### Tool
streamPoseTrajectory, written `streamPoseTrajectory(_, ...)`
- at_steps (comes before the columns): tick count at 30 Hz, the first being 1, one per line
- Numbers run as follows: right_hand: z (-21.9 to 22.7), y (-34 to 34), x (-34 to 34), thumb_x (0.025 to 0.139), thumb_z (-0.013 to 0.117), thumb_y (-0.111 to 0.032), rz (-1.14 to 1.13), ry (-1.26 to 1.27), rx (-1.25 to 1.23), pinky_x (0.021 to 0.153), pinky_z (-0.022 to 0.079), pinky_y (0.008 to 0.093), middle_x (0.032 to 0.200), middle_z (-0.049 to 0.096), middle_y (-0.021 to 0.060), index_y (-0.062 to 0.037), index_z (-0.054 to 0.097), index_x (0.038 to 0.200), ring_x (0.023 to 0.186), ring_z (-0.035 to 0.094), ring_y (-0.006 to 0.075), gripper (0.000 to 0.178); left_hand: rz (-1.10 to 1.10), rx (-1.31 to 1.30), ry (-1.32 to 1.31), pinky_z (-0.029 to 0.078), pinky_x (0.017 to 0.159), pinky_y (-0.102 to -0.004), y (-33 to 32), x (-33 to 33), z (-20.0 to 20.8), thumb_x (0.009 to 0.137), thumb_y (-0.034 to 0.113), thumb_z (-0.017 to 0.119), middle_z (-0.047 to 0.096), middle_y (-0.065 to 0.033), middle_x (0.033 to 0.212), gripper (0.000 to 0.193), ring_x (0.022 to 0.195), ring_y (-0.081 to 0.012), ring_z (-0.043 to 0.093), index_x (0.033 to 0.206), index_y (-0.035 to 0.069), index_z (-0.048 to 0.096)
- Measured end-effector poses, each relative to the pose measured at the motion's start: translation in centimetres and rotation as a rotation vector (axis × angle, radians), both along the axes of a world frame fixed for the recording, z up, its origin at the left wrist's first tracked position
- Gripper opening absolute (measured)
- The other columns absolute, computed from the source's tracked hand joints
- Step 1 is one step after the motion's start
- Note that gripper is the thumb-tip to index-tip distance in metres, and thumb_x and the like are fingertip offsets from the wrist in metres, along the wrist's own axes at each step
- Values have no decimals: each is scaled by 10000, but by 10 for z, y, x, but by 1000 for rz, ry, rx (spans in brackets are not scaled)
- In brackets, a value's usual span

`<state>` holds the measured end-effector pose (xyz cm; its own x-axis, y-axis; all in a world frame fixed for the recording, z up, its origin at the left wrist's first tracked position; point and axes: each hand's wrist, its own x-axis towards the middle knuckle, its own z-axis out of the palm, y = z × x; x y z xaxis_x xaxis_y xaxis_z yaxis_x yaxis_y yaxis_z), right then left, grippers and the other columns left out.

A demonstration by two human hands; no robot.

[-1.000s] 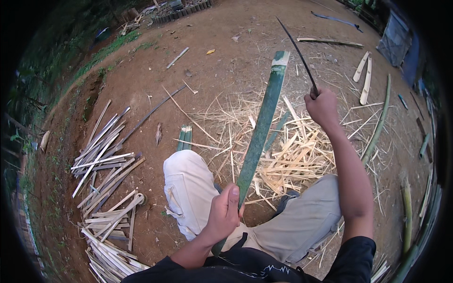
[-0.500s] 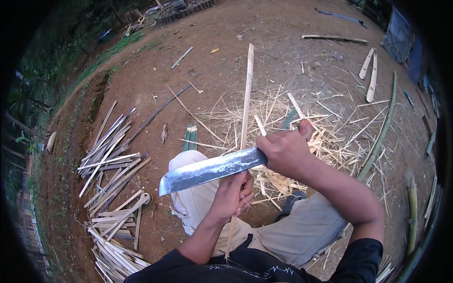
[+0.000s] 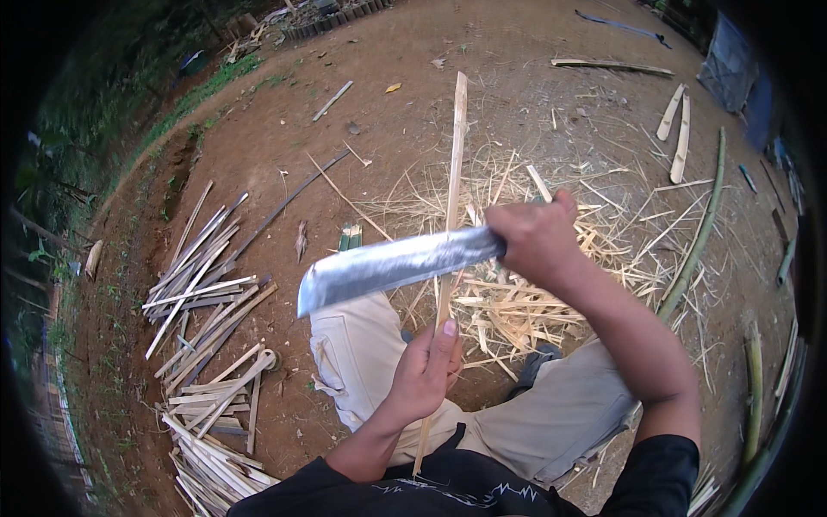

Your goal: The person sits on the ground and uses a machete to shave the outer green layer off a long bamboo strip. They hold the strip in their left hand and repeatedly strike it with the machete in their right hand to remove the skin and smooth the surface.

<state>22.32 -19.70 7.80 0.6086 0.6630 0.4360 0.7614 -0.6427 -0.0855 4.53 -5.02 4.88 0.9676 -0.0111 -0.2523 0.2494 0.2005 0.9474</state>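
Observation:
My left hand point(image 3: 428, 369) is closed round a long pale bamboo strip point(image 3: 455, 164), thumb lying along its upper side. The strip runs from near my belly up and away between my knees. In my right hand point(image 3: 536, 233) is the handle of a machete point(image 3: 396, 265), the fist wrapped round it. Its broad, worn steel blade points left and crosses over the strip, above and beyond my left hand. Whether the edge touches the strip I cannot tell. The blade hides part of the strip and some green bamboo pieces point(image 3: 350, 237) behind it.
Curled shavings point(image 3: 525, 306) lie heaped beyond my legs. Piles of cut strips point(image 3: 202, 258) are on the dirt to my left. A long green bamboo pole point(image 3: 702, 233) and split pieces point(image 3: 680, 142) lie on the right. A blue strap point(image 3: 622, 28) is far off.
My right hand and the machete have moved up and away from me along the strip. The blade has left my left fingers, and the left thumb now shows on the strip.

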Motion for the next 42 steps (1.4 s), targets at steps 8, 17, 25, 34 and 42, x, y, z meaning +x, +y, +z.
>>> streamPoseTrajectory(8,-3,-16,42,815,574,-123,-311,57,98,545,519,409,671,639,133,-49,580,757,604,654,309,95,-51,-115,83,229,394,-219,3,-8,8,1037,436,337,280,47,580,422,425,-44,261,770,110,348)
streamPoseTrajectory(17,18,-56,53,754,669,-124,-483,232,356,590,448,415,614,566,178,21,544,683,555,552,330,203,-142,-448,10,252,338,-181,27,-3,-6,1026,503,251,329,26,623,475,391,-39,284,874,73,387)
streamPoseTrajectory(25,19,-24,-5,712,657,-103,-7,-182,139,483,463,380,575,580,41,-95,521,730,494,609,224,138,-175,-580,67,235,330,-169,21,9,-6,1027,496,266,337,12,666,459,396,-21,254,898,73,389)
streamPoseTrajectory(34,-15,4,-33,731,607,-108,206,-77,14,501,500,372,597,594,74,-86,525,696,529,635,243,91,-99,-387,69,185,347,-200,-6,6,-1,1053,417,253,282,29,612,370,412,-38,208,845,117,320)
streamPoseTrajectory(42,9,-27,28,824,599,-123,-314,70,6,576,508,448,654,624,113,-62,580,789,576,637,314,72,-112,-49,9,222,383,-210,-14,-9,-21,1048,435,264,301,33,602,410,445,-38,240,808,109,331)
